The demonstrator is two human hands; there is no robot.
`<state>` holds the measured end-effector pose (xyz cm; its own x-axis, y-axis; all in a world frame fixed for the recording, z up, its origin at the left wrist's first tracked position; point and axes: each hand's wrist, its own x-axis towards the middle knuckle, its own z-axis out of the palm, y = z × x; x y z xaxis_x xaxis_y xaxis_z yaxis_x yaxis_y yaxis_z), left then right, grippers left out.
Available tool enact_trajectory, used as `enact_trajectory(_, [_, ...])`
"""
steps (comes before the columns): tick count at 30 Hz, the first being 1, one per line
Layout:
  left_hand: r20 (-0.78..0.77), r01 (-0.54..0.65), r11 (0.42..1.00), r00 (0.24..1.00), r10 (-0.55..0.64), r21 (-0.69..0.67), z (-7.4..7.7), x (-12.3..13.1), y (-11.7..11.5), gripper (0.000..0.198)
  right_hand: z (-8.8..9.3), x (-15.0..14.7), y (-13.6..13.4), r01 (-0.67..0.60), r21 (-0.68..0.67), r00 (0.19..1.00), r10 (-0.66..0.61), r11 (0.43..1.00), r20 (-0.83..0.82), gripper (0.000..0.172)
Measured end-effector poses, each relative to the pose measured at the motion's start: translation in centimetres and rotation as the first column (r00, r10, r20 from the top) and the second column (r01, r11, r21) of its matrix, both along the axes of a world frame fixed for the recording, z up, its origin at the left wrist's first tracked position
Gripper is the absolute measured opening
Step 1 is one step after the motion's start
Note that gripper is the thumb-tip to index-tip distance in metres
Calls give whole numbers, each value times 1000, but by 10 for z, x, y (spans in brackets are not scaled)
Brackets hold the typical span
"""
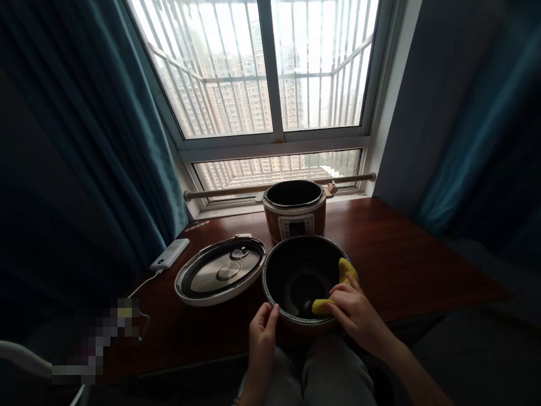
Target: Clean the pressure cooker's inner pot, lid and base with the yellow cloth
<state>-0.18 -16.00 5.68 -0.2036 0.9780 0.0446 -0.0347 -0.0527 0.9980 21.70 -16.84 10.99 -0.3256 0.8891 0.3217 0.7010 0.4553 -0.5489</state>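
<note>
Inner pot (284, 265) was sitting right at the near edge of the wooden table (401, 254), just in front of the cooker base (296, 217), with the lid (222, 270) lying flat to its left. Your left hand (262, 330) pinched the near rim, thumb on top and fingers down the outside. Your right hand (355, 310) had its fingers closed on a yellow cloth (347, 269), pressed against the inside of the right wall.

My guess is the pot is stiff metal, not too heavy when empty, and slick on the dark lining, so the rim looked like the only honest place to grab it.

The bottom of the pot was too dark to read. Part of the cloth was tucked under your fingers. The cooker's panel was too small to make out, and a blurred patch covered whatever sat beyond the power bank (169, 255) cable.
</note>
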Motion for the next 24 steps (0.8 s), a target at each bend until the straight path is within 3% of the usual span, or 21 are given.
enact_trajectory(4, [-68, -23, 1000, 997, 24, 16, 1, 0, 4, 34, 3, 42, 37, -152, -116, 986, 159, 982, 51, 34])
enact_trajectory(9, [-157, -19, 1000, 987, 22, 22, 4, -2, 8, 28, 13, 69, 108, -385, -210, 901, 415, 899, 128, 25])
enact_trajectory(12, [-161, -7, 1000, 987, 10, 17, 5, -4, 8, 28, 22, 59, 145, -411, -187, 863, 447, 892, 235, 22])
enact_trajectory(16, [-128, 1, 1000, 992, 2, 22, 4, -4, 9, 28, 27, 22, 179, -392, -115, 850, 407, 913, 334, 20])
enact_trajectory(20, [-98, -1, 1000, 995, 3, 24, 3, -4, 8, 29, 27, -11, 197, -405, -91, 844, 410, 910, 345, 14])
enact_trajectory(24, [-100, -4, 1000, 995, 7, 27, 0, -2, 7, 27, 25, -13, 198, -375, -89, 855, 381, 923, 353, 13])
